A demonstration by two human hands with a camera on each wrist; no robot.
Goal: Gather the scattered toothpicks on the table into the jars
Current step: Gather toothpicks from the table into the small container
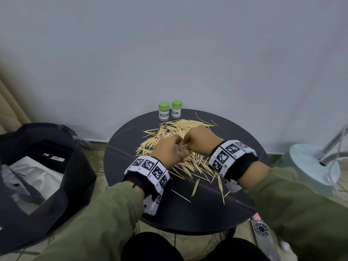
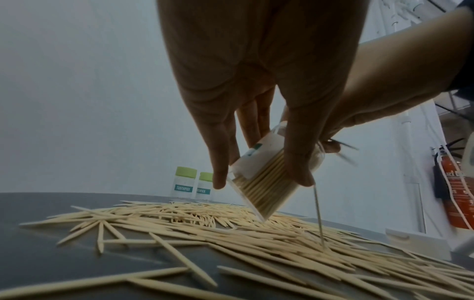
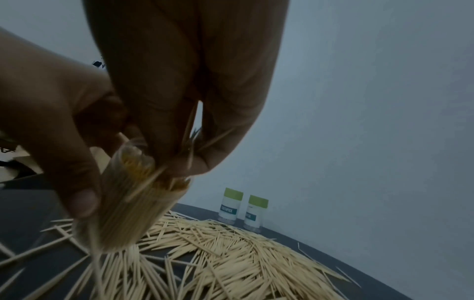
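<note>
My left hand (image 1: 168, 150) gripped an open jar (image 2: 266, 178), fingers and thumb curled round its clear wall, jar tilted so the mouth leaned toward 3 o'clock, at my right hand (image 1: 200, 141). The jar was already packed tight with picks standing along its long axis. My right hand pinched a small bunch (image 3: 191, 140) between thumb and fingertips, just beside the mouth, touching or nearly so; the exact contact was blurred. That was the relation the next move turned on, as I judged it: bunch and jar axis had to line up, picks pointing down the bore from the 3 o'clock side, or the tips would catch on the picks already inside. In the right wrist view some picks sat crooked at the rim. One pick (image 2: 318, 215) hung nearly upright below my left thumb, tip down in the pile; could not tell whether it was falling or held. The pile (image 1: 180, 146) lay spread on the table (image 1: 122, 166) under both hands, most of it from 12 to 5 o'clock of my left hand, strays (image 1: 195, 187) out toward 6. Two capped jars (image 1: 170, 110) stood upright, side by side, at 12 o'clock by the wall, well apart from my hands. I judged the held jar nearly full, with plenty still loose.
</note>
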